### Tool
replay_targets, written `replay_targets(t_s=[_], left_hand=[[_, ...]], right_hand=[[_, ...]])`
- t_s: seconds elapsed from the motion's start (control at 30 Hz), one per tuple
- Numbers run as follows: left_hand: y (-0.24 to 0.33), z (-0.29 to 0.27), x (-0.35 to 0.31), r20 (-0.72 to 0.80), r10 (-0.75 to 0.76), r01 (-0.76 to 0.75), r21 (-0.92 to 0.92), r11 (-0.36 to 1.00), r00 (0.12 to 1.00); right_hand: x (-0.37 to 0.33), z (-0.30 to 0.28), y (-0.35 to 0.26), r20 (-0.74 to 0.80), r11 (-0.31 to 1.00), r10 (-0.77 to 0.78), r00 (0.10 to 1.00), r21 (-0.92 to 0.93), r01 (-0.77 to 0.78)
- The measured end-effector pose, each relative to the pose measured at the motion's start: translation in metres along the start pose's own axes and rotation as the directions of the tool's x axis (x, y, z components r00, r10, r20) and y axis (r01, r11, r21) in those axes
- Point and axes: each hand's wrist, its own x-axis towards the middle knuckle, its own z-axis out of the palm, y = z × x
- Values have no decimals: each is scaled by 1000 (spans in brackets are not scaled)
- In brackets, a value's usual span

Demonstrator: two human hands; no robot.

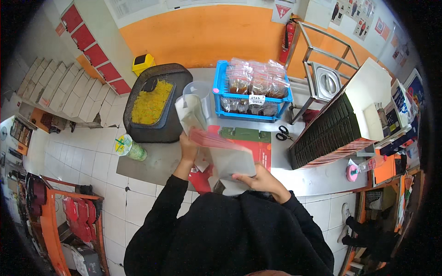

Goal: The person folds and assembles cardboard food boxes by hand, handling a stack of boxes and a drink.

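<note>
Above the near edge of the steel table, a partly folded cardboard box (230, 160) with pale grey inner faces and a reddish side is in my hands. My left hand (188, 148) is closed on its left part, below an upright grey flap. At its right edge, the fingers of my right hand (261, 178) grip the board, thumb on top. Beneath it lies a flat red and green printed carton (261, 146), partly covered by the box. Black-handled scissors (283, 133) rest to the right of that carton.
Behind stand a blue crate (252, 113) of bagged brown food and a clear plastic tub (200, 94). A black insulated box (177, 78) with yellow rice (152, 103) and a drink cup (133, 149) are left. Tall stacked boxes (324, 133) and a bottle (370, 163) stand right.
</note>
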Motion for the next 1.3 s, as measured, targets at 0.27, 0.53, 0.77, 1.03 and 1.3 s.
replay_targets(t_s=[0.27, 0.53, 0.77, 1.03, 1.3], left_hand=[[40, -12, -2, 82, -475, 473, -337, 814, 876], [55, -4, -91, 265, -658, 667, -561, 490, 705], [64, 26, -146, 324, -778, 711, -670, 213, 538], [55, 27, -220, 198, -726, 663, -609, 435, 658], [86, -26, -155, 737, 184, -632, 390, 670, 650]], right_hand=[[8, -51, 35, -279, 994, 104, 955, 54, -92], [7, -57, 45, -581, 533, -519, 627, -794, -294], [-17, 70, 65, 26, 812, 13, 1000, -583, 4], [-69, 106, 132, -33, 553, 45, 998, -831, -53], [-68, 72, 114, -28, 630, 5, 1000, -776, -25]])
